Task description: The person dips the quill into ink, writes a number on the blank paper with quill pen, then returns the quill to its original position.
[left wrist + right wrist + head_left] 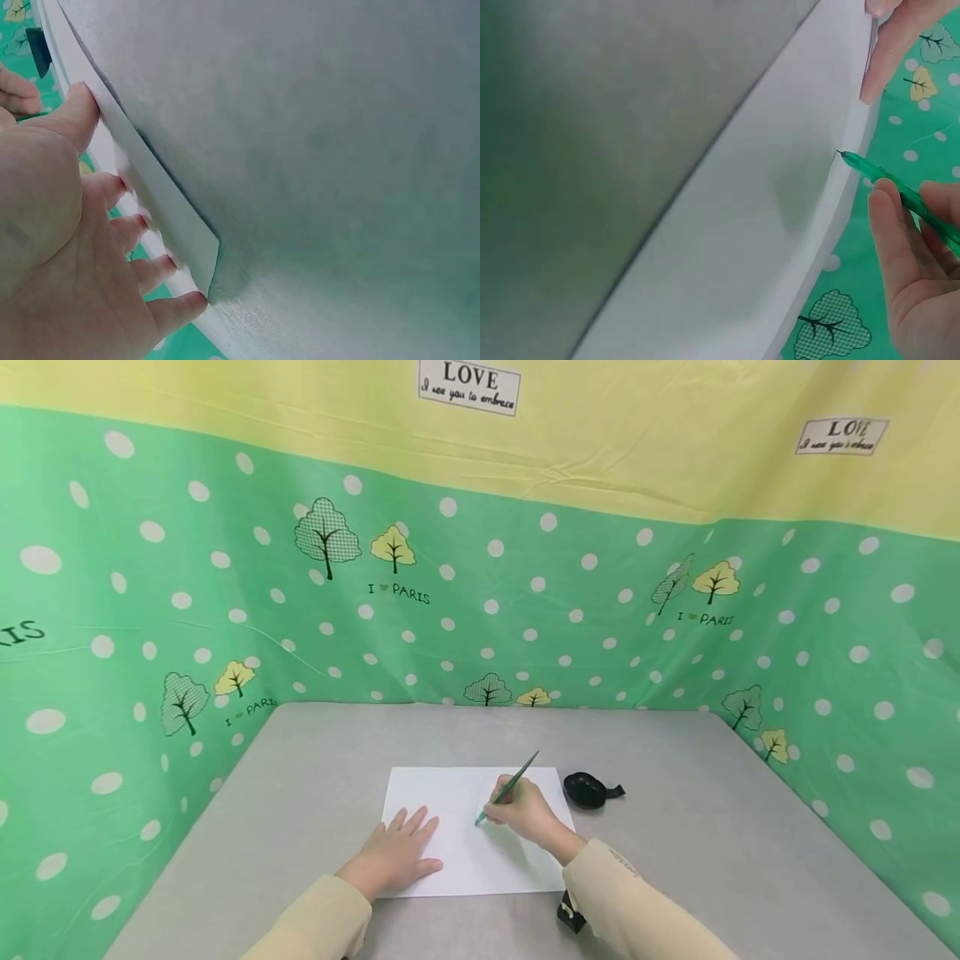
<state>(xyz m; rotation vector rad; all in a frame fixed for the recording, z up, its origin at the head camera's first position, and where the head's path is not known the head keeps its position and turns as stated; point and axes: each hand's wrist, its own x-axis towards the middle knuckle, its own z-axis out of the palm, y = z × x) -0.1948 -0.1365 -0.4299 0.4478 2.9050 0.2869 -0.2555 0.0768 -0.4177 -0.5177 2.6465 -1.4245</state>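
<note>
A sheet of white paper (465, 868) lies on the grey table. My left hand (400, 853) rests on its left part with fingers spread; the left wrist view shows the hand (82, 225) along the paper's edge (176, 221). Over the right half of the sheet, my right hand (522, 811) pinches a slender green pen (517, 777) between thumb and fingers. The pen slants, its tip down at the paper near the middle. In the right wrist view the green pen (881, 176) has a fine dark tip, with a short thin line beside it.
A rounded black object (587, 790) with a short tail lies just right of the paper; its kind is unclear. Another small black item (570, 912) shows beside the right sleeve. Green and yellow printed cloth (480, 585) hangs behind and at both sides of the table (322, 743).
</note>
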